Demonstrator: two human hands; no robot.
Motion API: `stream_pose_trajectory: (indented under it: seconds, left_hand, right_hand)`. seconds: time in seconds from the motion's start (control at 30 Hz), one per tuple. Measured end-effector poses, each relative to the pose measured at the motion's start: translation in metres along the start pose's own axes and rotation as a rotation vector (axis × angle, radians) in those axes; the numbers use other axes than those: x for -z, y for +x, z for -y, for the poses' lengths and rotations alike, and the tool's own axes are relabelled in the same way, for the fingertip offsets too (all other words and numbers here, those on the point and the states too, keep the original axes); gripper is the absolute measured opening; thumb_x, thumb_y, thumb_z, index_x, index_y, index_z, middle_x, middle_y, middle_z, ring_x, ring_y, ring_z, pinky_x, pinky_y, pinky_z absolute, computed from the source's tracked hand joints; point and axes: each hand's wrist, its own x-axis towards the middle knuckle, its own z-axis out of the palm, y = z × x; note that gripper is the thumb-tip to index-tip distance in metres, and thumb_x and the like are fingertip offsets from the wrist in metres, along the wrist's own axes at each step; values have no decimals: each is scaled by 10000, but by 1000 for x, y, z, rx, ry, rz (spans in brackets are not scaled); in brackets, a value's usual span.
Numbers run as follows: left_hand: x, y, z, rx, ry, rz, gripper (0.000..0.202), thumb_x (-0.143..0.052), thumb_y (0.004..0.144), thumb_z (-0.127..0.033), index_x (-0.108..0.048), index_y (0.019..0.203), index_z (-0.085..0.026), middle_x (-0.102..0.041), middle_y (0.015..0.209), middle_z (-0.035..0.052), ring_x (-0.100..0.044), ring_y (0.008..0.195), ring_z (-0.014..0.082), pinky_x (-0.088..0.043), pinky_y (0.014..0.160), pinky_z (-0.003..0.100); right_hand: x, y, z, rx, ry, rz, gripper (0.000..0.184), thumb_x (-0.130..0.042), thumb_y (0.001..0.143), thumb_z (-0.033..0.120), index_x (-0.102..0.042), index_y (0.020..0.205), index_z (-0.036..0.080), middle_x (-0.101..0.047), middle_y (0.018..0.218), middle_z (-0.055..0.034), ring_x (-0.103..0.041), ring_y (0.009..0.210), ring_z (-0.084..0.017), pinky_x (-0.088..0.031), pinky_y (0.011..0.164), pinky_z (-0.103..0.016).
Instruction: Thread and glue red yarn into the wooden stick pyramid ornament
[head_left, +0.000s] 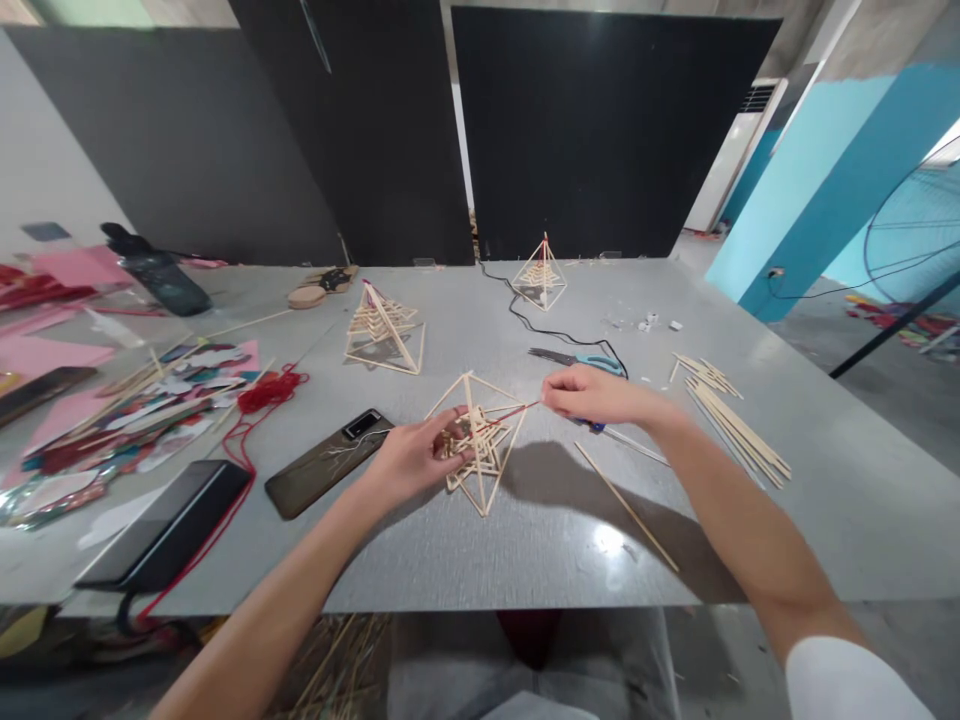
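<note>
A pyramid frame of thin wooden sticks [487,492] lies on the grey table in front of me, with smaller stick squares stacked inside it. My left hand [429,450] grips its left side, thumb and fingers around the sticks. From the frame a red thread [510,412] runs taut to the right. My right hand [589,392] pinches the thread's far end between closed fingertips. Just behind the right hand lie blue-handled scissors [596,362]. A single loose stick [626,505] rests nearer the table's front edge.
Two similar stick pyramids stand farther back, one left [386,330] and one centre [543,275]. Bundled sticks [739,425] lie right. A phone [322,465], a black power bank [169,525], red yarn [270,390] and paper scraps are at left. A black cable [525,315] crosses the back.
</note>
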Motion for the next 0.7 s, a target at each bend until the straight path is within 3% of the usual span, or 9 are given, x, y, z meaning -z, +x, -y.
stream_pose_trajectory:
  seconds: [0.07, 0.17, 0.4, 0.7]
  left_hand:
    - [-1, 0, -2, -6, -31, 0, 562, -718, 919, -434, -661, 1427, -200, -815, 964, 21, -648, 669, 147, -478, 671, 260]
    - [-2, 0, -4, -17, -59, 8, 500, -696, 935, -391, -683, 1403, -215, -809, 946, 17, -652, 673, 144, -500, 689, 259]
    - [-5, 2, -3, -1, -91, -22, 499, -698, 948, -413, -681, 1402, -207, -827, 972, 32, -665, 673, 144, -520, 694, 259]
    - [-8, 5, 3, -34, -109, -69, 449, -706, 964, -418, -715, 1361, -208, -843, 990, 39, -700, 701, 162, -523, 698, 274]
  right_hand:
    - [9, -8, 1, 45, 73, -28, 302, -537, 1028, 399, -568, 794, 210, -444, 632, 49, -386, 554, -107, -318, 539, -264]
    - [12, -13, 1, 102, 88, -190, 352, -528, 1053, 479, -635, 864, 202, -402, 620, 59, -364, 560, -109, -307, 558, -271]
    - [-9, 3, 4, 222, -21, -531, 378, -606, 1025, 532, -764, 1002, 189, -478, 640, 54, -395, 602, -117, -328, 613, -279]
    - [-11, 49, 63, 360, -343, -517, 232, -624, 1033, 306, -809, 1039, 166, -643, 718, 9, -482, 648, -119, -332, 684, -289]
